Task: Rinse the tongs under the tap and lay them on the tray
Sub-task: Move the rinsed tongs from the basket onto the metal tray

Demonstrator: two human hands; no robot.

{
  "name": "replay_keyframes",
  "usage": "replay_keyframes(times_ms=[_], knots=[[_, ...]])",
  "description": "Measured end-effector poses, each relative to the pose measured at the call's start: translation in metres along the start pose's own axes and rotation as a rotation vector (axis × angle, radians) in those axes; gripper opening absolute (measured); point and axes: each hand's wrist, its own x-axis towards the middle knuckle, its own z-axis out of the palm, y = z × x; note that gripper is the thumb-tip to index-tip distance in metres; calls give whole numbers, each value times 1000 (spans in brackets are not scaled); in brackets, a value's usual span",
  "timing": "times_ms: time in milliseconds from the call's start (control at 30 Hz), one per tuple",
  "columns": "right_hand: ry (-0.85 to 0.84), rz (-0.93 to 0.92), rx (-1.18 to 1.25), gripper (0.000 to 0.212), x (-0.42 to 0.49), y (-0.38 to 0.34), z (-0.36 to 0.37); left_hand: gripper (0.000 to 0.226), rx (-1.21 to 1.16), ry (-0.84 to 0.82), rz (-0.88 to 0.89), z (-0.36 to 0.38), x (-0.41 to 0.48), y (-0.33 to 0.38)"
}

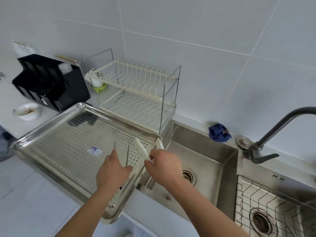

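A perforated steel tray (51, 128) lies on the counter left of the sink. Over its right end my left hand (112, 171) grips a pair of thin metal tongs (127, 153), whose two arms point away from me above the tray. My right hand (164, 165) holds a pair of white tongs (142, 148) at the tray's right rim, with the arms spread and pointing up and away. The dark tap (282, 120) stands at the far right behind the sinks, and no water is visible running from it.
A steel sink (210, 156) with a drain sits right of the tray, and a second basin with a wire rack (266, 200) lies beyond it. Behind the tray stand a white dish rack (136, 93), a black holder (51, 82) and a dirty bowl (27, 111). A blue cloth (218, 133) rests on the sink ledge.
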Motion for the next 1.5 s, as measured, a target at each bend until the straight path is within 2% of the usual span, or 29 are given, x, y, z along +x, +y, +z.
replay_keyframes(times_ms=[200,300,500,667,933,1300,1500], knots=[[-95,14,-52,25,48,-40,49,77,66,-25,-23,-11,47,-48],[-142,52,-78,20,68,-59,80,74,114,-53,-6,-14,72,-68],[-137,167,-94,19,82,-74,121,86,221,-79,130,-10,106,-93],[-159,197,-122,26,90,-81,137,77,366,-81,229,-6,119,-110],[-134,259,-126,30,90,-83,141,80,319,-87,247,-4,125,-118],[-87,216,-161,29,86,-76,120,72,375,-49,465,-11,124,-86],[-14,264,-158,30,71,-66,103,72,379,-64,554,-11,116,-61]])
